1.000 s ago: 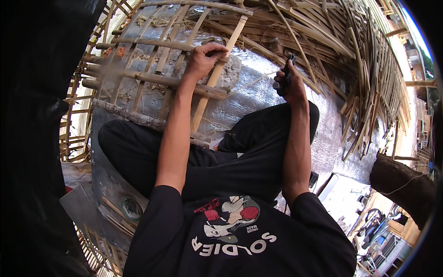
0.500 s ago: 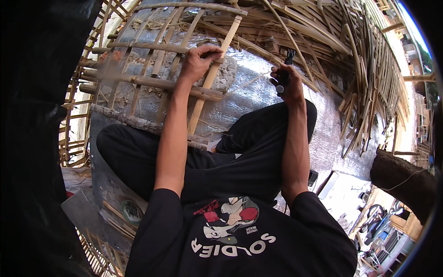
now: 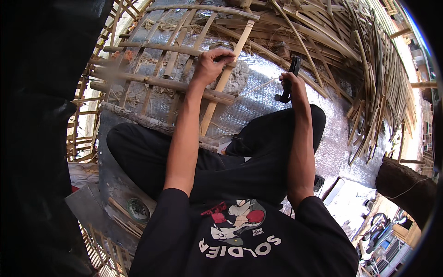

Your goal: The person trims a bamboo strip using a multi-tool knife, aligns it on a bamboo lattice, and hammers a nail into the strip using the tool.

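Note:
My left hand [image 3: 213, 65] is closed in a pinch at a pale bamboo slat [image 3: 224, 77], near where it crosses a pole of a lattice frame [image 3: 157, 81]. Whatever the fingertips may hold is too small to see. Off to the right, my right hand [image 3: 296, 90] is wrapped round a black hand tool [image 3: 295, 67] with a round, light-coloured end at its lower left. That tool is raised over the silver sheet, apart from the slat. The frame, of bamboo poles and strips, lies in front of my crossed legs.
A silver foil sheet [image 3: 265, 87] covers the ground ahead. A large heap of split bamboo strips [image 3: 369, 78] lies at the far right. A grey concrete block [image 3: 238, 78] sits beside the slat. At the lower left is a round greenish object [image 3: 138, 210]; a dark log [image 3: 404, 182] is at right.
The whole view has shifted slightly, so everything sits farther right. My right hand has turned the black tool, which now shows its side. My left hand keeps its pinch at the slat.

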Available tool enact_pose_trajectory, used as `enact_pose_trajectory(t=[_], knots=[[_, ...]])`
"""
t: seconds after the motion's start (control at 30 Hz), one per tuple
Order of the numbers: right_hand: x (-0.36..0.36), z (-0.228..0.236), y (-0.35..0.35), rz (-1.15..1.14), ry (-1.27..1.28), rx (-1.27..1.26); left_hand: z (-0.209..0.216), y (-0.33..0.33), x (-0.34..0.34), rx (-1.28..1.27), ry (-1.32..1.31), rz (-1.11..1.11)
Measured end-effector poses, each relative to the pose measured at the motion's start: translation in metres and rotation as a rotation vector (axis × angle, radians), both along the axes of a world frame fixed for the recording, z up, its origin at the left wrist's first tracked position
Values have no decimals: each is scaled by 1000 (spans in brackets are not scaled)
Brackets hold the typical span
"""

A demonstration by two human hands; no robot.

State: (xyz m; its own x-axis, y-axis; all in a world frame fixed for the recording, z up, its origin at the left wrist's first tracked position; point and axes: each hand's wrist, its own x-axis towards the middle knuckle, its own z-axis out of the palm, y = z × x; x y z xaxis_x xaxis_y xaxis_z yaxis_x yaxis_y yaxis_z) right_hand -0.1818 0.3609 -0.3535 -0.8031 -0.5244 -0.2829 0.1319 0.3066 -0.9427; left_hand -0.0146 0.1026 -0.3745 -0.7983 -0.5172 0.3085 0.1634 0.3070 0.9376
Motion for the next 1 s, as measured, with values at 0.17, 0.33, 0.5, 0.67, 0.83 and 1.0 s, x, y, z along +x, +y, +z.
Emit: enact_pose_trajectory(t=[0.17,0.33,0.5,0.67,0.83,1.0], knots=[[2,4,-4,-55,16,29,6,-3,2,-31,-38,19],[1,1,-3,-83,60,59,4,-3,3,0,-45,3],[-2,-4,-2,-116,108,133,3,-3,1,-6,-15,-11],[-5,-19,-2,-82,286,-6,5,-4,3,32,-18,-22],[-8,-26,-6,37,554,-31,6,1,3,-57,-4,-5],[-2,-18,8,112,1101,483,7,-1,4,-88,8,-2]])
